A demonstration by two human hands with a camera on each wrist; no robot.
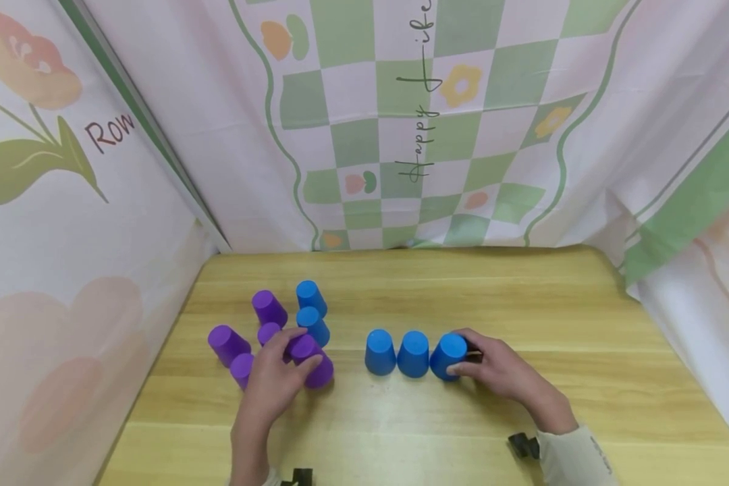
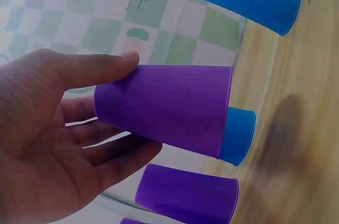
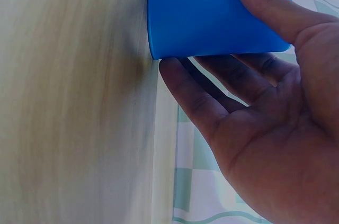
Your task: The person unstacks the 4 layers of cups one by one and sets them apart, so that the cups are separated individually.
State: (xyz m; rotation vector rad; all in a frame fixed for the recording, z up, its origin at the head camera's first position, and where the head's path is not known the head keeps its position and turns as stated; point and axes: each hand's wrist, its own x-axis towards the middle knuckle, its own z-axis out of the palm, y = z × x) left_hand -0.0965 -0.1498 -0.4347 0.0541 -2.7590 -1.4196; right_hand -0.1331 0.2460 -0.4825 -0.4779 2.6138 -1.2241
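Observation:
My left hand (image 1: 272,383) holds an upside-down purple cup (image 1: 317,368) between thumb and fingers. In the left wrist view that purple cup (image 2: 169,110) seems lifted a little off the table, with a shadow beyond its rim. My right hand (image 1: 505,370) grips the rightmost blue cup (image 1: 449,356) of a row, thumb in front and fingers behind. Beside it stand a middle blue cup (image 1: 413,354) and a left blue cup (image 1: 380,352), all upside down. The right wrist view shows the gripped blue cup (image 3: 212,15) with its rim at or close to the tabletop.
Left of and behind my left hand stand several purple cups (image 1: 227,344), partly hidden by the hand. Two blue cups, a rear one (image 1: 311,298) and a nearer one (image 1: 314,327), stand behind the held purple cup. Patterned curtains (image 1: 401,135) hang beyond the wooden table (image 1: 553,297).

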